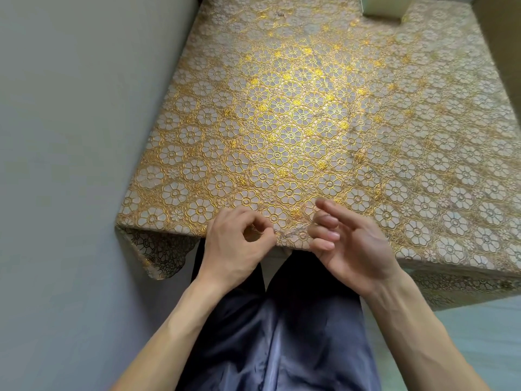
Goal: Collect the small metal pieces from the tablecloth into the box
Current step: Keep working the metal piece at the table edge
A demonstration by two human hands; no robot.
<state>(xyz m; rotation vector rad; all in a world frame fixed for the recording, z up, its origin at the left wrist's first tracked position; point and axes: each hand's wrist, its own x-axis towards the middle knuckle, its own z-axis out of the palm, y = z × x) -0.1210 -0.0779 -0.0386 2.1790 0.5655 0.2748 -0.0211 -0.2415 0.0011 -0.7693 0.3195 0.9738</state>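
A thin silvery chain (291,232) stretches between my two hands just above the near edge of the gold flower-patterned tablecloth (296,114). My left hand (236,244) pinches its left end between thumb and forefinger. My right hand (346,244) pinches the right end, palm turned up, the other fingers loosely spread. A pale green box (384,7) stands at the far edge of the table, right of centre, only its lower part in view. Another small thin metal piece (369,173) seems to lie on the cloth to the right of centre; it is hard to make out.
A grey wall (84,136) runs along the table's left side. The cloth hangs over the near-left corner (158,255). My legs in dark blue trousers (282,334) are under the near edge. Pale floor (465,334) shows at the lower right.
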